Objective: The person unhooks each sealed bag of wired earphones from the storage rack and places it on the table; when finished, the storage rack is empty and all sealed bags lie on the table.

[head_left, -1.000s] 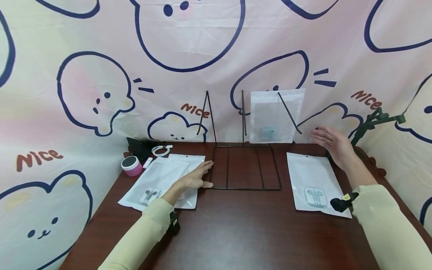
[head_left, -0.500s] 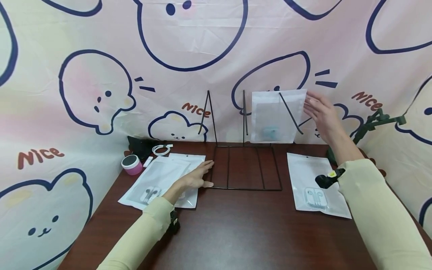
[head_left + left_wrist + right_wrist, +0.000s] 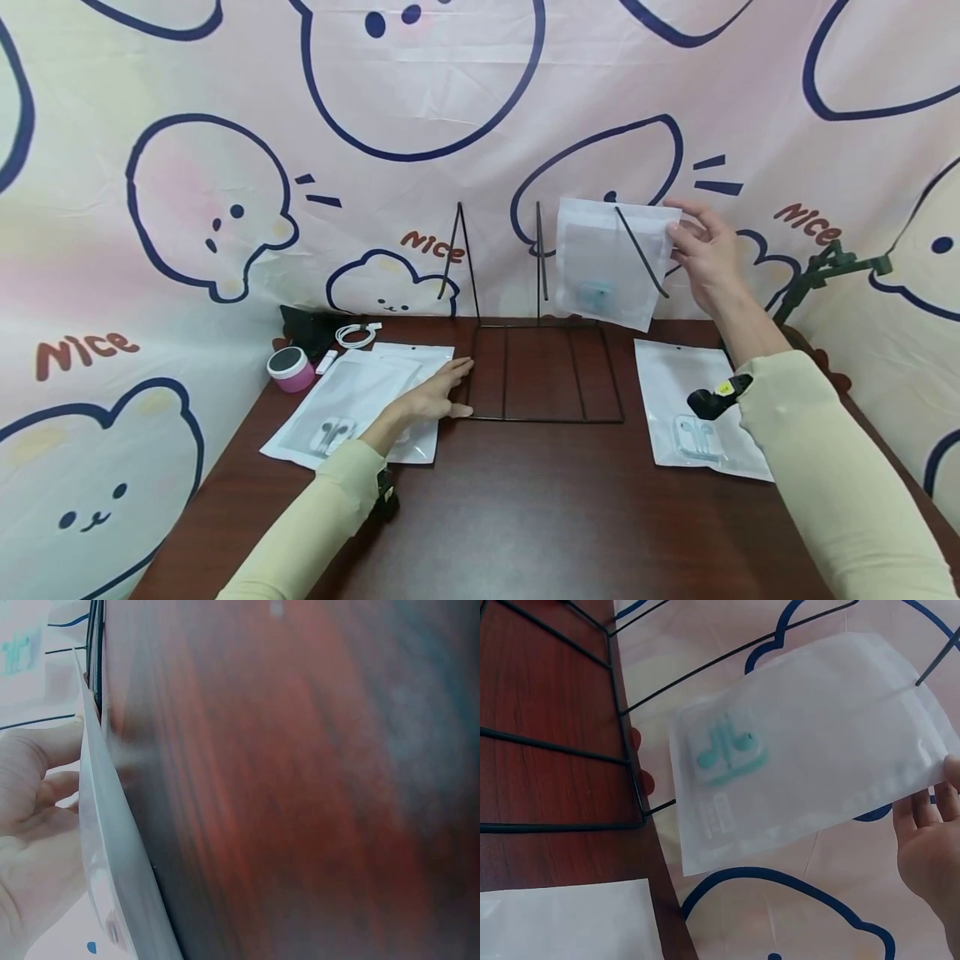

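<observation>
My right hand (image 3: 708,254) pinches the upper right corner of a white zip bag (image 3: 611,258), which hangs tilted at the rack's right side. Through the bag shows a teal-tinted case of earphones (image 3: 727,750). A slanted rod (image 3: 641,250) of the black wire rack (image 3: 506,375) crosses the bag, and meets it near the top edge in the right wrist view. My left hand (image 3: 431,396) rests at the rack's left edge, fingers extended, over two white earphone bags (image 3: 352,396) on the table. In the left wrist view, a bag's edge (image 3: 112,825) partly covers this hand.
Another earphone bag (image 3: 690,400) lies on the brown table (image 3: 525,517) at right, partly under my right forearm. At the back left are a pink jar (image 3: 291,369), a coiled white cable (image 3: 357,335) and a black object (image 3: 311,329). A green stand (image 3: 832,267) rises at right.
My right hand has moved left from beside the hanging bag and taken its upper corner. The bag has tilted, its lower right corner dropping slightly. My left hand has stayed in place.
</observation>
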